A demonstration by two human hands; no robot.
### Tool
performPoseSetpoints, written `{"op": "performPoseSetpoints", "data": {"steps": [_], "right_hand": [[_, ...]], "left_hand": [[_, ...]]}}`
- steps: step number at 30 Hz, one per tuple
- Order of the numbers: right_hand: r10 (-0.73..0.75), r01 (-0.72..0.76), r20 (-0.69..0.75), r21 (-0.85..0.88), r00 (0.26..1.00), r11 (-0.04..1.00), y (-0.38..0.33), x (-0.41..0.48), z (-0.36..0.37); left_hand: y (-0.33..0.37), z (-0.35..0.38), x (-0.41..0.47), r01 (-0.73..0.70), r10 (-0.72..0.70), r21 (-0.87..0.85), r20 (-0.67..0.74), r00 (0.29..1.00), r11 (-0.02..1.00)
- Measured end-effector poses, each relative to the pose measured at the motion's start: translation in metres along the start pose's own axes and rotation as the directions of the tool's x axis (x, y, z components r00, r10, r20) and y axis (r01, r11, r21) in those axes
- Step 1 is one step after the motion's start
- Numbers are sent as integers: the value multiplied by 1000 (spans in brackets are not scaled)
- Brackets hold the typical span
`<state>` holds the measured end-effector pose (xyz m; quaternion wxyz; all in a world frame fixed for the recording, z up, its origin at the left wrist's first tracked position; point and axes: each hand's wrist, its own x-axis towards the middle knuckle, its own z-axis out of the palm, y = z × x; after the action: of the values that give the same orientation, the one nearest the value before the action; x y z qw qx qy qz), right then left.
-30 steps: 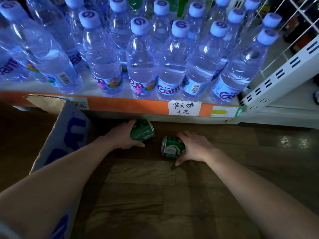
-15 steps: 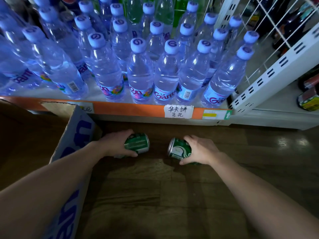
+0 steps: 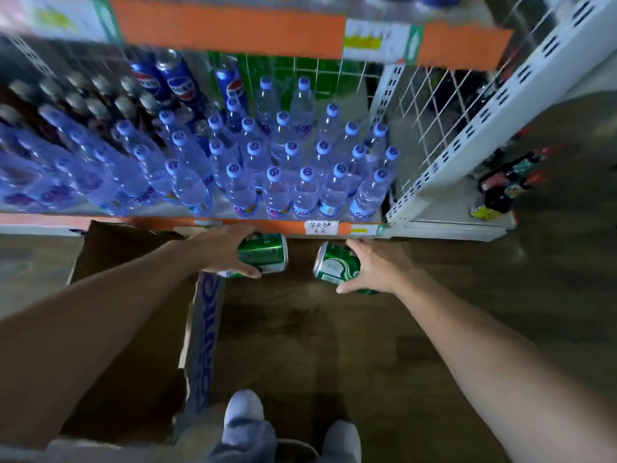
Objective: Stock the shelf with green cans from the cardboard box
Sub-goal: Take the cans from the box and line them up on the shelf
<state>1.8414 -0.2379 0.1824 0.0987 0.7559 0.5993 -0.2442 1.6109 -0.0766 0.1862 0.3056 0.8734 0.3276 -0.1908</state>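
A big white store shelf [image 3: 467, 145] fills the top of the view. It has orange strips along its front edges. The brown wood floor [image 3: 317, 345] lies below it. An open cardboard box [image 3: 205, 329] stands on the floor at the left. Blue letters run down its side, but they are too blurry to read.

Many clear water bottles [image 3: 277, 195] with pale blue caps stand in rows on the shelf. Their labels start with a "G"; the rest is too blurry to read. Behind them stand dark blue Pepsi bottles [image 3: 180, 85] with the round red, white and blue sign.

The left hand [image 3: 223, 252] reaches over the box corner, and its fingers and thumb wrap round a green can [image 3: 267, 252] lying sideways. The right hand [image 3: 380, 265] curls round the other green can [image 3: 337, 264], also sideways. This one shows a white swirl and a barcode. Both cans are in the air just in front of the bottom shelf edge, near each other but not touching.

A small white price tag [image 3: 321, 227] on the orange strip has handwriting that ends in "3 元".
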Motion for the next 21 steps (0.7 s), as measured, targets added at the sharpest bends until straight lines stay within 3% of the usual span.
{"op": "performPoseSetpoints", "data": {"steps": [8, 21], "right_hand": [[-81, 70, -82, -123, 993, 990, -31, -82, -183], [-9, -43, -246, -203, 969, 978, -64, -195, -451]], "left_hand": [[78, -153, -94, -64, 66, 94, -14, 998, 994], [170, -398, -220, -99, 176, 332, -211, 962, 938]]}}
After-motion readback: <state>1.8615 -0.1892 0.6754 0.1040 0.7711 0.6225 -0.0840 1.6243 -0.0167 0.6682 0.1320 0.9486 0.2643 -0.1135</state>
